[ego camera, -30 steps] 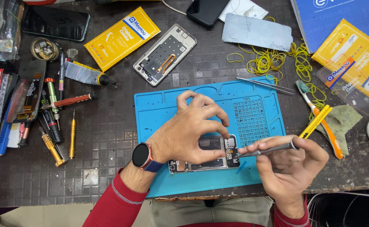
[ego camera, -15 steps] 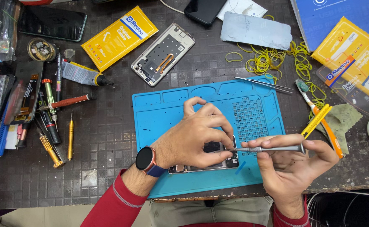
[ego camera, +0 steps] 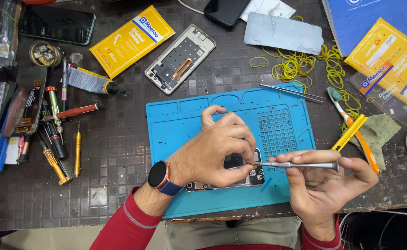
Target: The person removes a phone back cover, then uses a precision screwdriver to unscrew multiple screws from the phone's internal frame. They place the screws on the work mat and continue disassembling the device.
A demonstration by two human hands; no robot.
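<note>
Opened black phone with its back off lies on the blue rubber work mat, near the mat's front edge. Small metal and dark parts show inside it. Its long side runs left to right, but most of it is hidden under the left hand.

The left hand is curled over the phone with its fingers bent and its fingertips pressed down on it, holding it flat. A round black watch on a dark blue band sits on that wrist, above a red sleeve.

The right hand pinches a thin silver metal screwdriver between thumb and fingers. The tool lies almost level, with its tip pointing left and touching the phone's right end.

The mat is smooth, with shallow trays along the top and a grid of little square holes on the right. It rests on a dark table with a bumpy square pattern. Beyond the mat lies a silver phone frame, tilted. A pile of thin yellow rubber bands sits to the right of it. Long silver tweezers lie at the mat's top edge.
</note>
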